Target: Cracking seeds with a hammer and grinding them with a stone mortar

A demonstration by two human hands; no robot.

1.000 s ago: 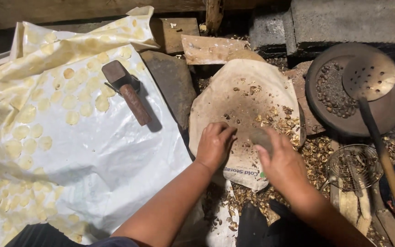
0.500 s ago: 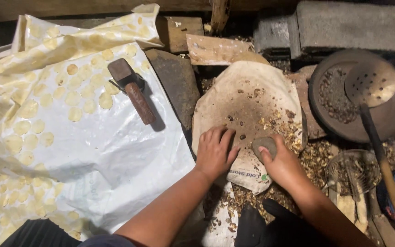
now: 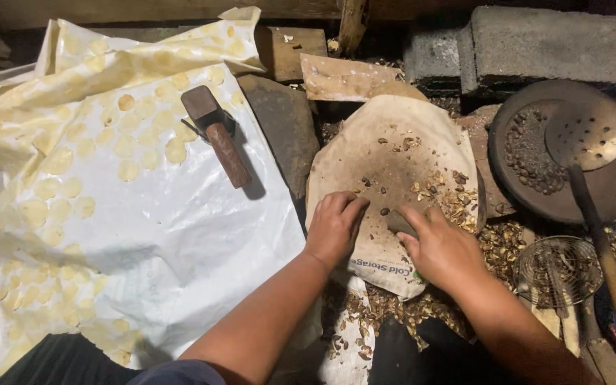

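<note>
Dusty, shell-littered sackcloth (image 3: 365, 153) bears the left hand (image 3: 335, 227), fingers curled empty, beside the right hand (image 3: 442, 249), its grip pinching a grey stone (image 3: 399, 222).

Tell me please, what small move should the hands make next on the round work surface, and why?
Probably the left hand should set one dark seed in front of the right hand, which grips a small stone. The seed lies loose between the two hands on the sack-covered slab, and broken shells already lie heaped just beyond the stone.
</note>
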